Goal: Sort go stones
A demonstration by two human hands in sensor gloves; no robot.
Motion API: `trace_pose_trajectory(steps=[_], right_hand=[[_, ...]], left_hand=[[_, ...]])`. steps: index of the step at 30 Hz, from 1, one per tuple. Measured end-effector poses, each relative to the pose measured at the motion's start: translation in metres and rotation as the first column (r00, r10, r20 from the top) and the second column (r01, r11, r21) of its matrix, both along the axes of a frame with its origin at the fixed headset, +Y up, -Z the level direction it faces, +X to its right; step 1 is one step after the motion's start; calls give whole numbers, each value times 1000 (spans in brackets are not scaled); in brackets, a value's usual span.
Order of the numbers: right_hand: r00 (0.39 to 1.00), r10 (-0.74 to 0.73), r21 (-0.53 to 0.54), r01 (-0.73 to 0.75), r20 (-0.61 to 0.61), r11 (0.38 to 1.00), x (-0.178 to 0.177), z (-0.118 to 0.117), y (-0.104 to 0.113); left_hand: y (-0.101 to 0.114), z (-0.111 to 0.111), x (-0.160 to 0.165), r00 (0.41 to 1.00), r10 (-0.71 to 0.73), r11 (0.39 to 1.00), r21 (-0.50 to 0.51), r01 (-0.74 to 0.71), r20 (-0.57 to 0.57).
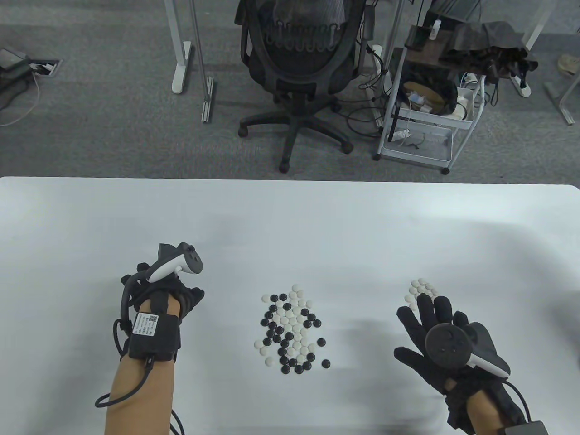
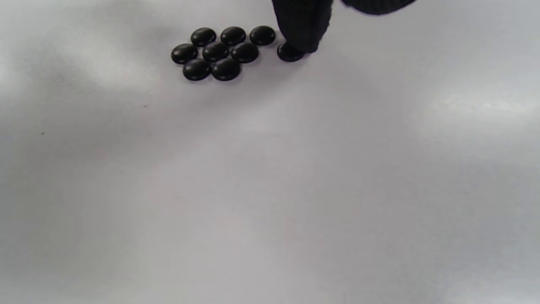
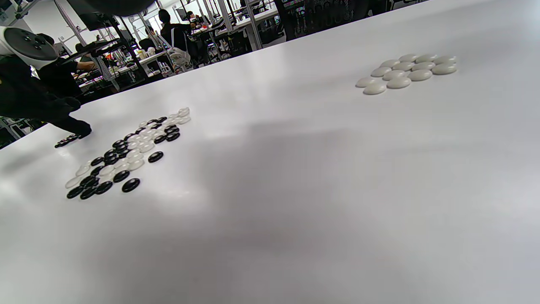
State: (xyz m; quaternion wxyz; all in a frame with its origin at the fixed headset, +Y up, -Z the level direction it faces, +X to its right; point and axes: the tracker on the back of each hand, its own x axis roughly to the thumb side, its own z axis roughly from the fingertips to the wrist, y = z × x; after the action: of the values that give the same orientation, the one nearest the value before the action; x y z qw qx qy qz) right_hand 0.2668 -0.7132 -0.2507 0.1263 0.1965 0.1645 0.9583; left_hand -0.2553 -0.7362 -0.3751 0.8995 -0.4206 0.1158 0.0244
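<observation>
White table (image 1: 290, 217), left-wrist-only black stones (image 2: 215, 52)

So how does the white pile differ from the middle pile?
The white pile holds only white stones; the middle pile mixes black and white. The white pile is small and tightly packed near the right hand; the middle pile is larger and scattered. Both lie flat on the table.

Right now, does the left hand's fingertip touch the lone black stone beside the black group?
Touching. The left wrist view shows the fingertip resting on the lone black stone, with no gap between them.
</observation>
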Motion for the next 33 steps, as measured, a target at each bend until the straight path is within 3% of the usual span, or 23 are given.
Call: trace_pose_trajectory(steps=[10,14,20,26,33], right_hand=[[1000,-2,-1,2,0,1000,0,0,0],[1000,-3,1,3,-2,1000,-1,0,1],[1000,-3,4,3,-1,1000,-1,0,1],[1000,-8,9,8,-1,1000,-1,0,0],[1000,-8,9,8,-1,1000,0,1,1]], left_hand=[[10,1,6,1000,4,1000,31,-5,15],[21,2,38,989,52,998,40,-58,136],[28,3,102,915,180,979,28,-203,360],[17,0,147,863,215,972,-14,-235,458],[-4,-10,172,845,227,970,-35,-241,485]])
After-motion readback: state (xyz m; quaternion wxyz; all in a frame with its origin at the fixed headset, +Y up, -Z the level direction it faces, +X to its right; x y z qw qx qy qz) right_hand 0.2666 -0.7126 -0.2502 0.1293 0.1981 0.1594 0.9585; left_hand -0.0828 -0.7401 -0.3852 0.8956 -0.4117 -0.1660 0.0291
